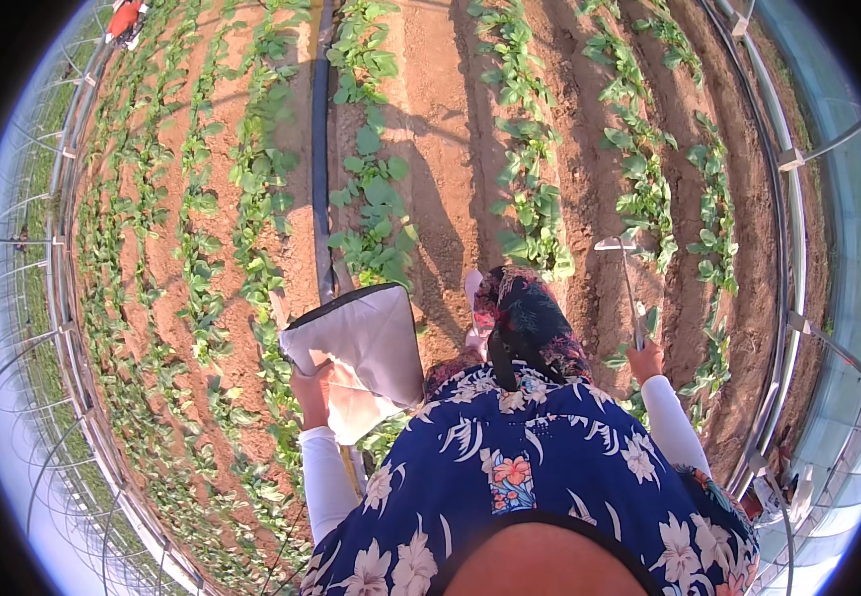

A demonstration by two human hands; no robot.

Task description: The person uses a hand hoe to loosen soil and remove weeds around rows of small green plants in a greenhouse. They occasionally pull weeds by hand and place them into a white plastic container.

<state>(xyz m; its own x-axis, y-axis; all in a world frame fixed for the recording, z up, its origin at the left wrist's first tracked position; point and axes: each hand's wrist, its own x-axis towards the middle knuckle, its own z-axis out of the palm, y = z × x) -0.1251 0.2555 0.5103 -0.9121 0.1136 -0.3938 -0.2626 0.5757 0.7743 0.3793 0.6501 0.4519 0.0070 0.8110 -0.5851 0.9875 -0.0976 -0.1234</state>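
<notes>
My left hand [312, 391] grips the near edge of a whitish quilted fabric piece with dark edging [359, 346], perhaps a pad or bag, beside my left hip. Its lower part catches the sunlight. On the other side, my right hand [645, 360] is closed around the handle of a small hand hoe [630, 287]. The hoe's thin blade [615, 244] points away from me, over the soil next to a row of leafy plants [643, 201]. Just ahead of my body another row of broad-leaved plants [534, 216] ends near my knee.
A dark irrigation hose [321, 149] runs lengthwise between rows. Several leafy rows [199, 201] stretch to the left on brown soil [434, 67]. Metal framing [792, 223] of a tunnel greenhouse borders the right. A person in red [126, 21] is far off at top left.
</notes>
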